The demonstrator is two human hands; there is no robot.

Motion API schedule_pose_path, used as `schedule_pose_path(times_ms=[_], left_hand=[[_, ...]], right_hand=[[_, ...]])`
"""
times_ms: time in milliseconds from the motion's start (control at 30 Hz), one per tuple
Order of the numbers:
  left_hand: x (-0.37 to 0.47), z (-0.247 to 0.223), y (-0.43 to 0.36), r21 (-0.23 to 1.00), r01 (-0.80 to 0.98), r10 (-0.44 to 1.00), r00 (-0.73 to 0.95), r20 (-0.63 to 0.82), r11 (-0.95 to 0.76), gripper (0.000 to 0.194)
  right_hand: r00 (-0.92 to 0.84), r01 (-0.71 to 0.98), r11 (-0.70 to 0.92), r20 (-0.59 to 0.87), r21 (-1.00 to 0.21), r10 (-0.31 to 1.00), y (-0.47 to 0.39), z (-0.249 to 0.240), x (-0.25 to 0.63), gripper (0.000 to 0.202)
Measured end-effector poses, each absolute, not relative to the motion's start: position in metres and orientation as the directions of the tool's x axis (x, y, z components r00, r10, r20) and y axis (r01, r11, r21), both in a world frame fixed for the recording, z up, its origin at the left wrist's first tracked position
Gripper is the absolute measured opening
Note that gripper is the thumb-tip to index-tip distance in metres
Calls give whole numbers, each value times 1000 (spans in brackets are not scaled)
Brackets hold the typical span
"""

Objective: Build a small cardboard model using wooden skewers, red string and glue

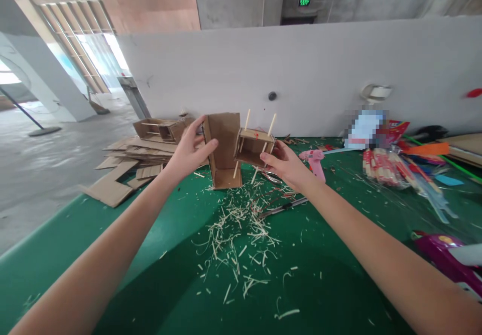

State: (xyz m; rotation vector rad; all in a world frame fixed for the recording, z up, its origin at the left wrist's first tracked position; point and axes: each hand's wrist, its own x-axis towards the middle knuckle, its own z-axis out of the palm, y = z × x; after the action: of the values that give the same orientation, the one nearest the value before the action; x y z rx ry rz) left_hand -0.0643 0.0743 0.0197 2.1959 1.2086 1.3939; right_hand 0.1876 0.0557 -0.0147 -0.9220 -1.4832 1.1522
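My left hand grips the left edge of an open cardboard frame, which stands upright on the green table with its hollow side towards me. In my right hand is a small cardboard box, its open side facing me, held by the right side with the thumb in front. Two thin wooden sticks run through the box and poke out above and below. A bit of red wire shows on its top. The box is beside the frame's right edge; whether they touch I cannot tell.
Wood shavings litter the green table. A utility knife and a pink glue gun lie near my right hand. Cardboard pieces are stacked at left, bagged sticks at right. A white wall stands behind.
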Motion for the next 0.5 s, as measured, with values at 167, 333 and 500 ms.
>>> schedule_pose_path(times_ms=[167,333,500], left_hand=[[-53,14,72,660,453,793,222,567,-599,58],[-41,20,56,585,554,787,239,569,-592,57],[-37,23,48,550,608,795,246,555,-573,57]], right_hand=[[-211,-14,269,265,-963,941,58,-18,185,57],[-215,53,299,281,-953,935,62,-25,188,59],[-283,128,362,316,-923,905,61,-27,190,60]])
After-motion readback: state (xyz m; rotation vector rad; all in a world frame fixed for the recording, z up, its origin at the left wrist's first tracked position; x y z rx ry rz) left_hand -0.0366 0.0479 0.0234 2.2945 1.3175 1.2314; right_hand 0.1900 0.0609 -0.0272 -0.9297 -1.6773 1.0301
